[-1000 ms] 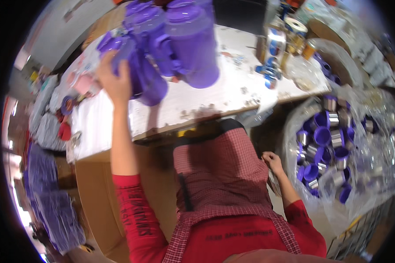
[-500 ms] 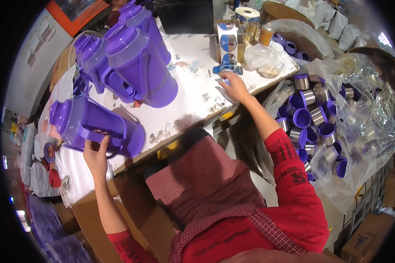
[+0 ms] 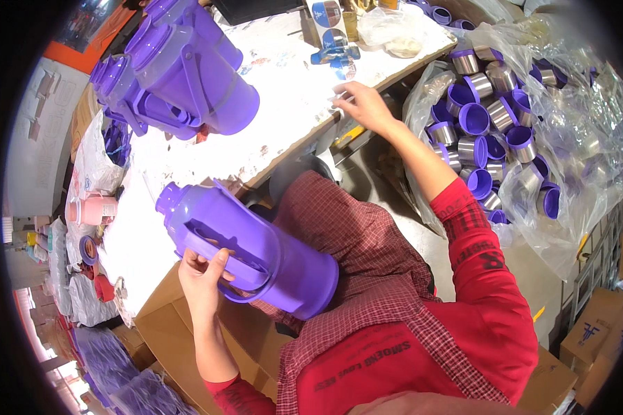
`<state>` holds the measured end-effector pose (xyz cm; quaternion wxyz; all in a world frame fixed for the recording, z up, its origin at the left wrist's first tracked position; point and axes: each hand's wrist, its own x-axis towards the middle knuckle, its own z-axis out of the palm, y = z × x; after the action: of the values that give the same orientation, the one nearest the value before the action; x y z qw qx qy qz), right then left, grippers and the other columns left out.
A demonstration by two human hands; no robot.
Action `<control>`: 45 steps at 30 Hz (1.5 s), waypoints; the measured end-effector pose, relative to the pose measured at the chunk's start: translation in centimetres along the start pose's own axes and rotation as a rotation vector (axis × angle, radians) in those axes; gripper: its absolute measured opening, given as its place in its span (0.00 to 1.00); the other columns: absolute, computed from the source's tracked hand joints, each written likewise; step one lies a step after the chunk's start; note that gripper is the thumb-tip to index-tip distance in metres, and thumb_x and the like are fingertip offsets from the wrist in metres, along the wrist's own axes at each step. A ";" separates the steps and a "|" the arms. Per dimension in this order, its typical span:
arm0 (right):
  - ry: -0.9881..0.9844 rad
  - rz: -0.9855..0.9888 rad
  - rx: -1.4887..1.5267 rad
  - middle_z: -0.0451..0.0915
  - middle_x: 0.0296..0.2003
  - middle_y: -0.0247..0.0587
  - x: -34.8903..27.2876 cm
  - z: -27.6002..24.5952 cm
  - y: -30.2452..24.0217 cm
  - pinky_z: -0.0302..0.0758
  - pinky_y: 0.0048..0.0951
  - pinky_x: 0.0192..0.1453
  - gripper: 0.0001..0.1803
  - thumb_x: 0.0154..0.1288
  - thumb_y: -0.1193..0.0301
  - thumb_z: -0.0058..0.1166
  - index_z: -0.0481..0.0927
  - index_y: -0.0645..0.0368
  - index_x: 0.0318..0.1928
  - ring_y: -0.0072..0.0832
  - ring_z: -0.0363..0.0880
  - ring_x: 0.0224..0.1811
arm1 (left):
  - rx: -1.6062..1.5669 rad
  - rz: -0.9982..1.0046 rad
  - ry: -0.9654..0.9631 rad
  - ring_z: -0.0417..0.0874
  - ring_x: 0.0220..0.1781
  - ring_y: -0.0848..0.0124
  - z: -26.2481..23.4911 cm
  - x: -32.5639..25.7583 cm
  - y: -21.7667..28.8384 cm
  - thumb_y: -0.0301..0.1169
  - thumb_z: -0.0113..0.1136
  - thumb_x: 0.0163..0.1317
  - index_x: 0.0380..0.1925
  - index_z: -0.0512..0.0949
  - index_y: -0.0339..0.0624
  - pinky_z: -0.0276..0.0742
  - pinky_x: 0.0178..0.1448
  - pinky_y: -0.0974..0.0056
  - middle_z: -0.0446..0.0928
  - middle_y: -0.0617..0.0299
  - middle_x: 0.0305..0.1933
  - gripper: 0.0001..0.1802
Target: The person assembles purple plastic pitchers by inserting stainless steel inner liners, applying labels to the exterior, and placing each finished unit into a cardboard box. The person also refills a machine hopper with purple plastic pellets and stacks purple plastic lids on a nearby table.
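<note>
My left hand [image 3: 204, 277] is closed around the handle of a purple vacuum flask [image 3: 284, 263], which lies tilted over my lap, off the table's front edge. My right hand [image 3: 363, 105] is above the table's front edge, fingers drawn together in a pinch. What sits between those fingertips, if anything, is too small to make out. Just beyond it, a strip of round blue-and-white labels [image 3: 327, 21] hangs down to a blue holder [image 3: 335, 54] on the table. Several more purple flasks [image 3: 208, 83] stand grouped at the far left of the table.
The white-covered table [image 3: 277, 104] runs diagonally ahead of me. On the right, a clear plastic bag [image 3: 567, 138] holds several steel-and-purple cups [image 3: 474, 119]. A clear plastic bundle [image 3: 391, 28] lies beyond the labels. Below the left arm is an open cardboard box [image 3: 180, 325].
My left hand has brought the flask off the table, toward me and to the right. My right hand has drawn back from the label holder to the table's edge. The view has shifted.
</note>
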<state>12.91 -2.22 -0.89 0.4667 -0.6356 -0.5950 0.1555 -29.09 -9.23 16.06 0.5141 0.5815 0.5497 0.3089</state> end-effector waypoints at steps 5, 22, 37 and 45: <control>0.082 0.308 0.122 0.83 0.28 0.40 -2.7 3.4 3.7 0.77 0.28 0.39 0.12 0.62 0.65 0.60 0.81 0.63 0.37 0.26 0.82 0.31 | -0.022 0.007 0.035 0.78 0.22 0.74 -0.4 -1.0 -0.4 0.25 0.66 0.59 0.41 0.75 0.33 0.73 0.23 0.74 0.81 0.53 0.32 0.12; -0.677 0.506 0.400 0.77 0.54 0.50 -10.9 22.7 17.6 0.74 0.33 0.56 0.31 0.51 0.71 0.68 0.75 0.59 0.57 0.37 0.76 0.55 | -0.056 -0.173 0.225 0.78 0.22 0.73 -0.6 -0.3 -4.7 0.27 0.64 0.62 0.47 0.71 0.34 0.73 0.25 0.74 0.81 0.53 0.31 0.16; 0.175 0.850 -0.002 0.78 0.52 0.54 -11.9 27.0 21.4 0.73 0.37 0.58 0.27 0.53 0.62 0.65 0.77 0.59 0.53 0.43 0.77 0.55 | 0.085 0.043 0.451 0.75 0.31 0.77 -9.9 5.8 -9.3 0.36 0.52 0.72 0.51 0.72 0.39 0.69 0.35 0.74 0.76 0.63 0.29 0.15; 0.159 1.159 0.011 0.79 0.51 0.57 -5.7 24.0 26.8 0.72 0.38 0.60 0.26 0.54 0.58 0.64 0.78 0.59 0.51 0.47 0.78 0.55 | 0.279 0.084 0.584 0.73 0.59 0.68 -10.1 7.7 -10.9 0.35 0.48 0.74 0.57 0.70 0.37 0.70 0.58 0.64 0.72 0.55 0.59 0.17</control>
<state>9.88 6.32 -36.19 0.3520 -0.8647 -0.1127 0.3402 -40.34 -0.66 7.12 0.2369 0.5554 0.6864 0.4053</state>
